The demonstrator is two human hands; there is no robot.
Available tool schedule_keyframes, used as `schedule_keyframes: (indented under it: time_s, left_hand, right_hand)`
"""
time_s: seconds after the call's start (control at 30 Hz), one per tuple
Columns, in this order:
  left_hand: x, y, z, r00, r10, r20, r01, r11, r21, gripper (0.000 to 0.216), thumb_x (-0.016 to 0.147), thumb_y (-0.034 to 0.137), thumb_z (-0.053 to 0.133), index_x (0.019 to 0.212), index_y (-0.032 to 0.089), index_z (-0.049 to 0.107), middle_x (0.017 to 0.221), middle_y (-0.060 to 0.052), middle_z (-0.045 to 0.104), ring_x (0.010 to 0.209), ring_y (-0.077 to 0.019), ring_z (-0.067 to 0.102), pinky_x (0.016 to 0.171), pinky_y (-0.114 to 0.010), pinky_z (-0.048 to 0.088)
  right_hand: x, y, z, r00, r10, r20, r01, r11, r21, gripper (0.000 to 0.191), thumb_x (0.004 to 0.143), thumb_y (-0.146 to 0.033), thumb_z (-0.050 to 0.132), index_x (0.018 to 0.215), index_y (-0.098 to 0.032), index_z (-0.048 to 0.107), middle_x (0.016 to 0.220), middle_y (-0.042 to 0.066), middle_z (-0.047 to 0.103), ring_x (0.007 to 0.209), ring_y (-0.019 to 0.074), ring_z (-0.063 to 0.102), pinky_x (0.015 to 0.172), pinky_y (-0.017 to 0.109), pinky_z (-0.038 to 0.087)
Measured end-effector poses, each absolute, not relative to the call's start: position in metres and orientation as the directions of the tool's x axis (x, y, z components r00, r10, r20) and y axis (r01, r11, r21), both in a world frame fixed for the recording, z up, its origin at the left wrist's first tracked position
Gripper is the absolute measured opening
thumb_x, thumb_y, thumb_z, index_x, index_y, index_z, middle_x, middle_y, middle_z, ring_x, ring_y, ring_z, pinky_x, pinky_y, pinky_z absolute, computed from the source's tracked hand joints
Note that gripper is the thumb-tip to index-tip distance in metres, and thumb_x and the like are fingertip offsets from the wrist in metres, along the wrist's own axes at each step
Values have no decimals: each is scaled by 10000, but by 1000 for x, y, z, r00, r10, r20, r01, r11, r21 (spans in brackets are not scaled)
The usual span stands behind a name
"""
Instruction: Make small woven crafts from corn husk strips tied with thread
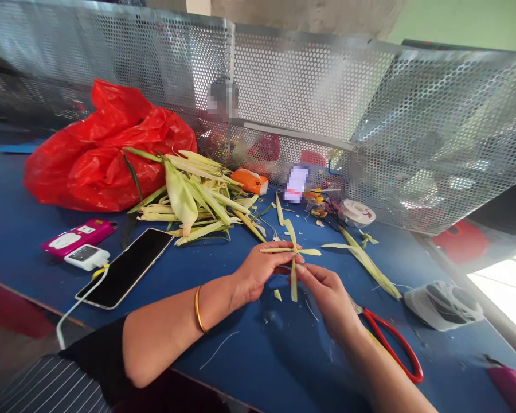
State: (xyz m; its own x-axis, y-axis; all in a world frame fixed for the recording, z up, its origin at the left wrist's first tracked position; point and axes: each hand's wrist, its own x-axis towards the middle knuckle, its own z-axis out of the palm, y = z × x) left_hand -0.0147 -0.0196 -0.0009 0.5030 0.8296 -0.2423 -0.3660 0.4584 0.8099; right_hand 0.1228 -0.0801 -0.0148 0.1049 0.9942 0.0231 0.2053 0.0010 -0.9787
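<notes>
Pale green corn husk strips (294, 281) are crossed into a four-armed shape held above the blue table. My left hand (260, 267) pinches this cross near its centre from the left, with one strip lying along the fingers. From the right, my right hand (324, 289) closes thumb and fingers at the strip that hangs downward. The two hands' fingertips nearly meet just under the crossing. Part of the fingers is hidden behind the husk. Red-handled scissors (398, 341) lie beside my right forearm, their blades partly covered by it.
Behind my left hand lies a heap of corn husks (198, 201) against a red plastic bag (112, 149). A black phone (126, 267), a white charger (86, 256) and a magenta box (75, 236) rest at left. A ribbon spool (358, 212) and a clear-wrapped roll (442, 304) are at right. A perforated metal screen (292, 74) borders the back.
</notes>
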Motion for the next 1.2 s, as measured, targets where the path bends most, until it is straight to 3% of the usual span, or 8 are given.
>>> schedule_keyframes:
  time_s: [0.2, 0.33, 0.5, 0.63, 0.8, 0.87, 1.03, 1.2]
  left_hand:
    - [-13, -23, -4, 479, 834, -273, -375, 476, 796, 277, 663, 143, 780, 913, 110, 665, 729, -49, 694, 656, -128, 639, 689, -257, 489]
    - [-13, -20, -5, 462, 831, -309, -360, 494, 791, 276, 684, 124, 752, 941, 109, 653, 724, -43, 688, 644, -123, 633, 684, -256, 491]
    - [-16, -17, -3, 576, 776, -258, -310, 500, 809, 272, 723, 187, 723, 983, 123, 674, 818, -63, 711, 720, -158, 673, 736, -292, 511]
    - [-21, -18, 1, 678, 698, -232, -175, 459, 871, 393, 657, 166, 750, 1043, 136, 684, 946, -102, 733, 846, -171, 681, 746, -255, 486]
    - [-31, -11, 10, 845, 505, -175, -161, 554, 817, 597, 726, 594, 663, 1108, 135, 664, 1082, -160, 715, 966, -237, 679, 827, -328, 493]
    - [-32, -9, 10, 843, 495, -209, -130, 565, 815, 630, 716, 659, 645, 1067, 136, 670, 1036, -158, 726, 939, -242, 688, 819, -337, 497]
    - [-21, -17, -2, 693, 654, -303, -33, 448, 893, 399, 627, 409, 832, 896, 149, 693, 742, -49, 719, 688, -153, 669, 727, -284, 495]
    - [-15, -23, -8, 640, 714, -284, -25, 389, 921, 244, 661, 303, 798, 826, 138, 727, 669, -37, 698, 623, -134, 637, 680, -274, 489]
  right_hand:
    - [119, -82, -17, 81, 990, 118, 259, 94, -961, 366, 783, -457, 663, 564, -187, 546, 589, -24, 455, 598, 126, 377, 575, 256, 310]
    - [120, -80, -16, 61, 997, 46, 217, 31, -976, 401, 763, -499, 682, 549, -183, 557, 572, -26, 467, 574, 119, 386, 564, 254, 313]
    - [122, -74, -20, 195, 975, -109, -171, -75, -982, 399, 717, -577, 712, 724, -179, 679, 688, 36, 633, 658, 171, 561, 647, 293, 444]
    - [128, -71, -20, 280, 944, -174, -394, -53, -918, 358, 612, -465, 827, 780, -180, 691, 665, 24, 641, 585, 150, 559, 599, 292, 471]
    - [135, -70, -13, 349, 935, -69, -316, 48, -947, 282, 594, -393, 832, 709, -185, 679, 610, -12, 613, 548, 118, 524, 573, 266, 443]
    - [135, -71, -11, 378, 926, 3, -236, 100, -967, 252, 602, -380, 821, 695, -191, 684, 616, -19, 616, 560, 117, 523, 587, 268, 439]
    - [129, -73, -11, 313, 934, 171, 36, 168, -985, 161, 689, -343, 745, 676, -193, 689, 626, -10, 632, 603, 132, 529, 601, 267, 422]
    - [130, -75, -14, 308, 930, 201, 149, 162, -975, 174, 734, -341, 697, 649, -192, 675, 587, -14, 612, 576, 128, 499, 578, 265, 394]
